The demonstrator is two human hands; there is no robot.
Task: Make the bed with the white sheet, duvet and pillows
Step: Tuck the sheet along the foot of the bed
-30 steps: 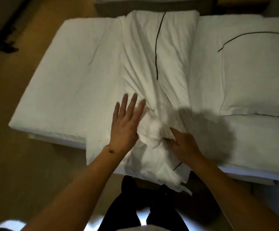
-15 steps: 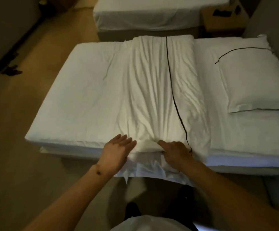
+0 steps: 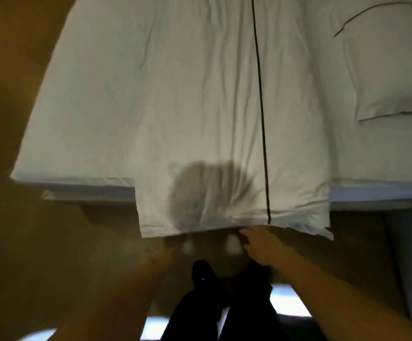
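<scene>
white duvet (image 3: 200,107) overhanging bed edge, right hand (image 3: 261,244) below hem

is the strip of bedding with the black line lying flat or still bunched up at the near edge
Mostly flat. The strip with the black line lies spread across the bed, its near edge hanging over the side; only light wrinkles fan out there.

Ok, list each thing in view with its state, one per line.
Duvet: folded strip across the bed, wrinkled, near end hanging over the edge.
Pillow: flat on the bed, right side.
Right hand: fingers relaxed, just below the duvet's hem.
Left hand: motion-blurred, pose unclear.
</scene>
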